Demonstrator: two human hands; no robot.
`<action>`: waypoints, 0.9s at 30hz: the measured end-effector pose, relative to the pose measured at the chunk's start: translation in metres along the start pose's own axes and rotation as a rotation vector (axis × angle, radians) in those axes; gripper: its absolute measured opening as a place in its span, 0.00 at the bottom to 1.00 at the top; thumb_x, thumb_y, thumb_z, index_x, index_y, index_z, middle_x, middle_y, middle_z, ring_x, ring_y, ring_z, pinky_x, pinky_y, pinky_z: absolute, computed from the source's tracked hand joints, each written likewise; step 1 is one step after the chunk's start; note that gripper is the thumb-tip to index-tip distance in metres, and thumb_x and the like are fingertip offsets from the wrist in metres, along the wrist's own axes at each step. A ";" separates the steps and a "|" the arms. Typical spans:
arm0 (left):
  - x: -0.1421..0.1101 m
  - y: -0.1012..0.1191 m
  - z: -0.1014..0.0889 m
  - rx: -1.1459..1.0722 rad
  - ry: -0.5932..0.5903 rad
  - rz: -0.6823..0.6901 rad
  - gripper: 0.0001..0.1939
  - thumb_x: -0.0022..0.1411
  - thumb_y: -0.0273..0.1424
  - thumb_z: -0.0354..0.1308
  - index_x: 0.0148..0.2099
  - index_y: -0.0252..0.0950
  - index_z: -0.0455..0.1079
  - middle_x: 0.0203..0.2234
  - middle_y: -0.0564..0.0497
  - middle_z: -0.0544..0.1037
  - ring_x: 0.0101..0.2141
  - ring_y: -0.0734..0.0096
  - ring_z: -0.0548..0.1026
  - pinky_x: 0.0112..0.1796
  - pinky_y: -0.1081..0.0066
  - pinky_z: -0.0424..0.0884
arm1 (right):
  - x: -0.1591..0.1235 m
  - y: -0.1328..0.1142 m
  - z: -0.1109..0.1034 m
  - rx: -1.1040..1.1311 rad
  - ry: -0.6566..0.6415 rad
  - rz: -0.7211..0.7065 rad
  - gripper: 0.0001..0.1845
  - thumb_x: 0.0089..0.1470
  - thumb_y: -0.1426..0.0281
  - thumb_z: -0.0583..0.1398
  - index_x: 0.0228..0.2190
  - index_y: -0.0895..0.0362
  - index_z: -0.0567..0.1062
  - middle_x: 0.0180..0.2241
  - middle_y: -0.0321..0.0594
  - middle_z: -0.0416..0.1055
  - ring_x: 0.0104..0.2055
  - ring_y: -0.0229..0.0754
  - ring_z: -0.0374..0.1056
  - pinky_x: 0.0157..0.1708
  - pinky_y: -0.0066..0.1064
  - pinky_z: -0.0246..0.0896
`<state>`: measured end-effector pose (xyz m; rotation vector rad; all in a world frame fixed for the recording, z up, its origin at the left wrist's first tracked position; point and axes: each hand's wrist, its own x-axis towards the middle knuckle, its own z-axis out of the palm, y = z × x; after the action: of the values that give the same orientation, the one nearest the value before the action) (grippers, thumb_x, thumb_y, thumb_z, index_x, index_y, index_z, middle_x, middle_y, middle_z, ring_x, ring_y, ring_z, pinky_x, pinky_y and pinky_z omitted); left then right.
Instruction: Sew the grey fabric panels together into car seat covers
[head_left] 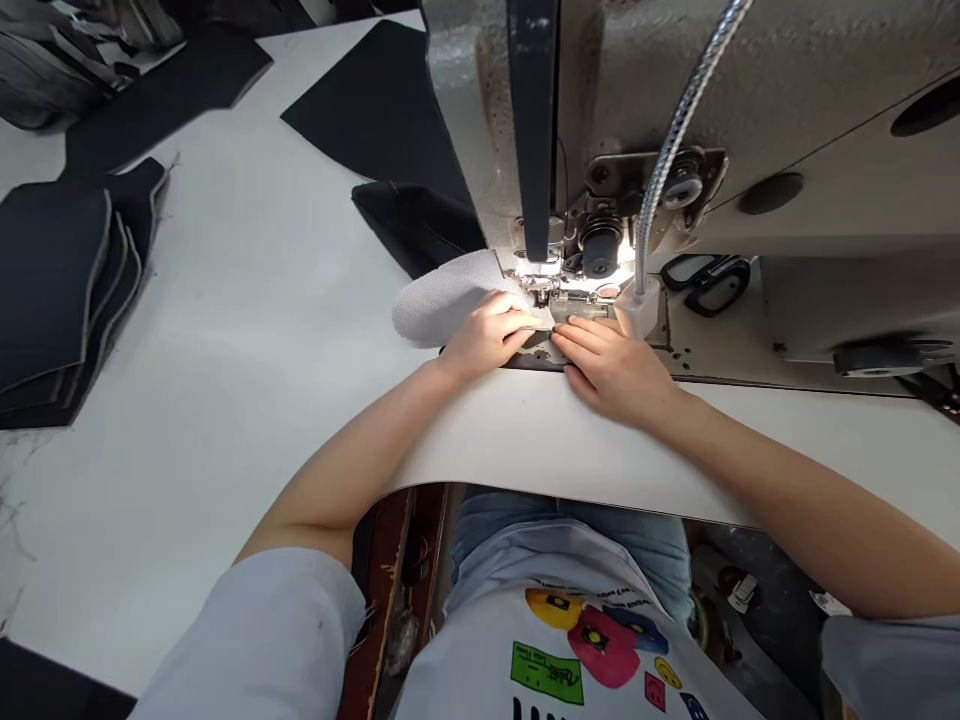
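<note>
From where I stand, the left hand (491,332) has its thumb and fingers pinched on the narrow end of a light grey, mesh-textured fabric piece (442,300), right by the needle area of a worn grey metal sewing machine (750,110). The fabric's rounded end lies to the left, near the front edge of the white table (247,300). The right hand (616,370) lies palm down, fingers extended close together, tips on the machine's bed just beside the fabric's tip. A braided silver flexible tube (684,110) comes down beside it. Black-handled scissors (709,282) rest on the bed, beyond the right hand. Behind the grey fabric lie a folded black piece with stitching (416,225) and a flat dark panel (375,105). A stack of dark fabric panels (52,280) sits toward the table's left edge.
</note>
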<state>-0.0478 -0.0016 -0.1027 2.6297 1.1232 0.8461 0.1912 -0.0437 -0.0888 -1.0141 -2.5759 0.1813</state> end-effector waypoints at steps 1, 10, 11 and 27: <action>0.000 -0.003 0.000 -0.010 -0.005 0.024 0.11 0.68 0.30 0.54 0.43 0.38 0.79 0.34 0.48 0.76 0.40 0.68 0.73 0.42 0.67 0.72 | 0.003 -0.002 0.001 0.004 -0.016 0.000 0.21 0.64 0.71 0.51 0.54 0.65 0.72 0.57 0.49 0.71 0.61 0.53 0.64 0.58 0.46 0.63; 0.013 -0.014 -0.016 0.037 -0.185 0.279 0.18 0.72 0.30 0.45 0.42 0.40 0.79 0.29 0.49 0.77 0.35 0.68 0.73 0.42 0.67 0.72 | 0.004 -0.009 0.001 0.039 -0.081 0.048 0.24 0.63 0.68 0.51 0.56 0.65 0.70 0.60 0.52 0.67 0.64 0.55 0.60 0.63 0.50 0.55; 0.015 -0.014 -0.017 0.059 -0.203 0.280 0.19 0.73 0.31 0.44 0.42 0.40 0.79 0.29 0.48 0.78 0.35 0.68 0.73 0.42 0.67 0.72 | 0.004 -0.009 0.001 0.044 -0.088 0.056 0.25 0.63 0.68 0.51 0.57 0.65 0.70 0.60 0.51 0.67 0.64 0.54 0.60 0.63 0.50 0.55; 0.035 -0.056 -0.004 0.027 -0.190 0.185 0.18 0.70 0.41 0.50 0.38 0.39 0.78 0.38 0.48 0.81 0.46 0.64 0.77 0.52 0.61 0.72 | 0.012 -0.015 0.011 0.023 0.000 0.097 0.24 0.64 0.69 0.50 0.56 0.67 0.71 0.60 0.50 0.68 0.63 0.53 0.62 0.62 0.47 0.56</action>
<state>-0.0649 0.0629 -0.1041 2.7985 0.8610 0.5979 0.1695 -0.0461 -0.0913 -1.1314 -2.5209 0.2351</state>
